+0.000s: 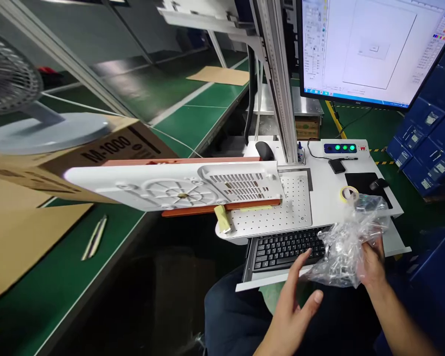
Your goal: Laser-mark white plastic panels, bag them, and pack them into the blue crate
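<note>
A crumpled clear plastic bag (343, 247) hangs over the right part of the keyboard (278, 248). My right hand (373, 259) grips its right side, with the fingers partly hidden behind the plastic. Just left of the bag, my left hand (294, 306) is open, thumb and index finger spread, in front of the keyboard tray (261, 281). Further left, a long white plastic panel (163, 185) with a round grille pattern and rows of slots rests on an orange-red holder (222, 206) over the perforated metal plate (296, 198).
A monitor (363, 49) stands at the upper right. On the white bench lie a tape roll (348, 193), a mouse (378, 185) and a control box with green lights (341, 148). A fan (48, 123) sits on a cardboard box (96, 153) at left. Blue bins (426, 133) are stacked right.
</note>
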Tool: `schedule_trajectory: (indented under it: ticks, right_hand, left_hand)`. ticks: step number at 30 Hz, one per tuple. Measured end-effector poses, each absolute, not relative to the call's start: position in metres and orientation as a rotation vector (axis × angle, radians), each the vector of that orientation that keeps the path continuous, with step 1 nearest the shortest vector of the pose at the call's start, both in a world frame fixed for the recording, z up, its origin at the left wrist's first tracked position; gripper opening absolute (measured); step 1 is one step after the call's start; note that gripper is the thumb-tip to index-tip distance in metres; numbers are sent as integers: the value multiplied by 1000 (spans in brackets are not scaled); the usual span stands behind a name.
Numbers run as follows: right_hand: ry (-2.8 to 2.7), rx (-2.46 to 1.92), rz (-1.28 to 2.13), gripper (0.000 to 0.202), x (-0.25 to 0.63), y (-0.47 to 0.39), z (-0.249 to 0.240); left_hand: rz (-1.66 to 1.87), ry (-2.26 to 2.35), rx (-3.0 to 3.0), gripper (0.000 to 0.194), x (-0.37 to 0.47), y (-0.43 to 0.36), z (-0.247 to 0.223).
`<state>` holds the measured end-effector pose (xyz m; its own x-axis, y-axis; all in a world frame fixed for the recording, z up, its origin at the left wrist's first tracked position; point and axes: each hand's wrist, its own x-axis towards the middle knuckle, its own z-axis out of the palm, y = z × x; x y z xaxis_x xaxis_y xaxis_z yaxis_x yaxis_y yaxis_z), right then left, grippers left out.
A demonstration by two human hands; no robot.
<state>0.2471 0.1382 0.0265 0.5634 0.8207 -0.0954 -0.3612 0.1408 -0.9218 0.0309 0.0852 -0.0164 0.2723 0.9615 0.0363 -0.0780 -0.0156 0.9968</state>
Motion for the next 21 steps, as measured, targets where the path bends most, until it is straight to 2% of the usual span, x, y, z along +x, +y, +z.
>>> schedule_trajectory:
  ticks: [2,4,6,8,10,16,21]
  right_hand:
    - [-552,-1110,970,95,226,132,27]
    - [-745,-1102,1090,96,208,123,24]
    - [-999,-1119,1186,78,196,113,17]
    - [-1230,-1158,1197,60,190,105,11]
    - [-1377,-1198,1170,53,188,103,8]
    - [-1205,-1098,1445,59,180,108,28]
    - [-1061,-955,1510,86,166,108,38]
  left_hand:
    - [1000,798,1143,97,37,84,-14]
    - [1044,719,1051,110,44,84,-10]
    - [1149,738,986,98,48,87,-5]
    - [1274,849,938,72,47,92,-3]
    - [1380,994,930,52,41,97,-2]
    - [1554,1177,971,39,9,105,-8]
    - [1486,1086,1320,30,1,107,-9]
